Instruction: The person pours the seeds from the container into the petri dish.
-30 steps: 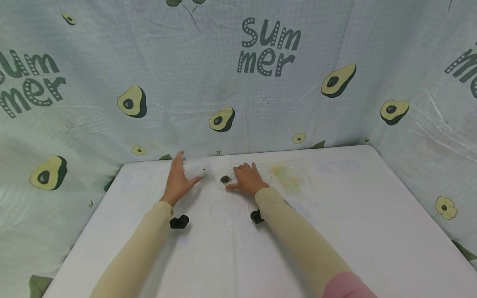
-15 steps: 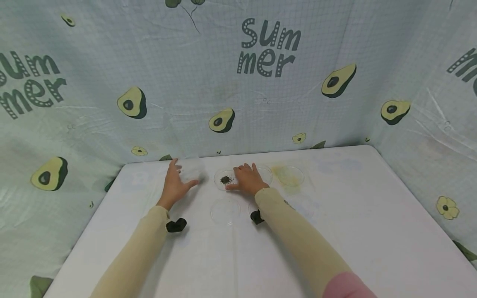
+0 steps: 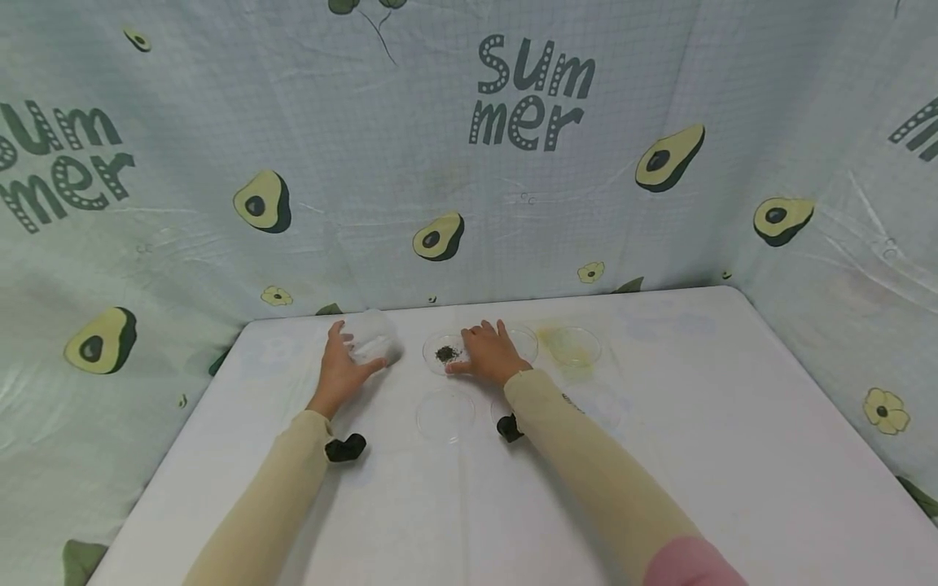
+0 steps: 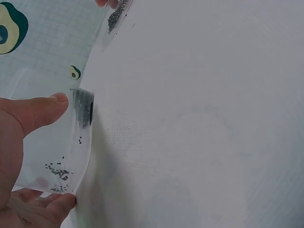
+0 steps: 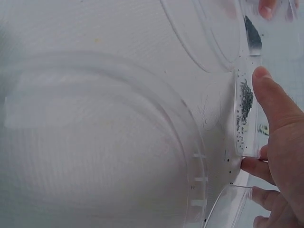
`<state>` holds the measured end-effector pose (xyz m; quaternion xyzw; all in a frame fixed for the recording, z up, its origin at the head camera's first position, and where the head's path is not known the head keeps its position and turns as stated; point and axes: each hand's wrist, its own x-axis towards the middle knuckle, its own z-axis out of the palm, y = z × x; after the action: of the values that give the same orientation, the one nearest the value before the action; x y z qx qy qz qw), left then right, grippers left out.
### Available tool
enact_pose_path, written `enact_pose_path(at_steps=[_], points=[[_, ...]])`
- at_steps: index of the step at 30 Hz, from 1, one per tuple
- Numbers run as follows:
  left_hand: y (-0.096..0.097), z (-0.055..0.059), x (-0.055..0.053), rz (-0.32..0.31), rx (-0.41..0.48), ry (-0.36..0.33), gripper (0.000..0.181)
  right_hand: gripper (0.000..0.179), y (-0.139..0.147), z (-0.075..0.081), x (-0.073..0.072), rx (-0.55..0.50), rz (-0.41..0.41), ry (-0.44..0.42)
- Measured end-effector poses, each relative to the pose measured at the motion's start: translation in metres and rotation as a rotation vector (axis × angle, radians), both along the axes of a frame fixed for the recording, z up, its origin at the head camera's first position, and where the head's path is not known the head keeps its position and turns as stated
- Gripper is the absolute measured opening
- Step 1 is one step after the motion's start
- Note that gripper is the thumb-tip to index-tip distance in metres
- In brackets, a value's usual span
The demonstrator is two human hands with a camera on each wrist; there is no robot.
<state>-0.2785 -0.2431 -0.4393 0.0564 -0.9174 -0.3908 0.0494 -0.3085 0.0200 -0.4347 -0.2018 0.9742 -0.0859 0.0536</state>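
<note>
we're over a white table (image 3: 696, 456), stretching past the fingers to a pale cloth wall (image 3: 352, 187) with printed avocados (image 3: 264, 201) and flowers (image 3: 885, 411). here's the left hand (image 3: 339, 374), thumb and fingers wide apart yet gripping a clear cup (image 3: 372, 332); dark grains (image 4: 83, 109) bunch just past the thumb tip, more scattered by the lower fingertips. across to the right hand (image 3: 489, 352): thumb and fingertips pinch a clear dish (image 3: 432, 348) by opposite edges, a dark heap (image 3: 447, 354) between them. a second dish (image 3: 525, 346) is partly hidden behind those fingers; beyond it, a third dish (image 3: 576, 348) with a yellow stain (image 3: 545, 335) around it. a fourth dish (image 3: 444, 417) sits nearer us than the fingertips, and the right sleeve (image 3: 586, 456) hides most of a fifth dish (image 3: 494, 407). clear on white, these rims are tough to make out, and the cup's exact tilt we can't tell. now the lettering: "summer" (image 3: 526, 99), split over two lines, high above the right fingers, copies at both sides cut off. on a blurred rim (image 5: 197, 166) off the right fingertips, a tiny mark looks like 10.
</note>
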Motion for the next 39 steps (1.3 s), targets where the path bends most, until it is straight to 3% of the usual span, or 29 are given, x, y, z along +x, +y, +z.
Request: enact_pose_path(at_steps=[12,27,39], points=[[0.000,-0.001,-0.002,0.011,0.008,0.001,0.117,0.082,0.001,0.001,0.001,-0.001,0.018,0.036],[0.005,0.016,0.007,-0.025,-0.065,0.008,0.117,0.088,0.003,0.003,0.006,-0.079,0.000,0.004],[0.013,0.030,0.010,-0.083,-0.189,0.107,0.109,0.085,0.010,0.015,0.015,-0.077,0.028,0.048]])
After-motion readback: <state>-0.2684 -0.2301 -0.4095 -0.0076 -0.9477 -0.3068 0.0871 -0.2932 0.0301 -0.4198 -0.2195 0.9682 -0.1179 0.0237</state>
